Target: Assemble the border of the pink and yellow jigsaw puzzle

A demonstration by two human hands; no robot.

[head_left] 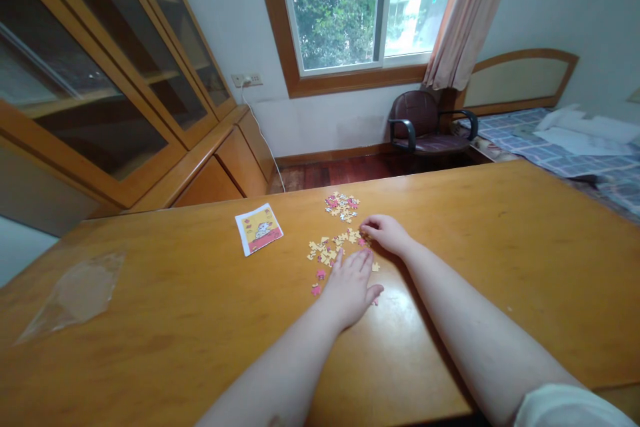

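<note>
Yellow and pink jigsaw puzzle pieces lie loosely spread on the wooden table. My left hand rests flat over some of them, fingers stretched out and thumb apart, hiding what is beneath. At the right end of the yellow pieces, my right hand has its fingertips curled down together by a piece; what they grip, if anything, is hidden. Beyond both hands sits a heaped pile of mixed pieces. Two pink pieces lie left of my left hand.
A picture card with a yellow and pink drawing lies left of the pieces. Farther left is a clear plastic bag. Past the table's far edge stand a dark armchair and a bed; a glass-door cabinet is at left.
</note>
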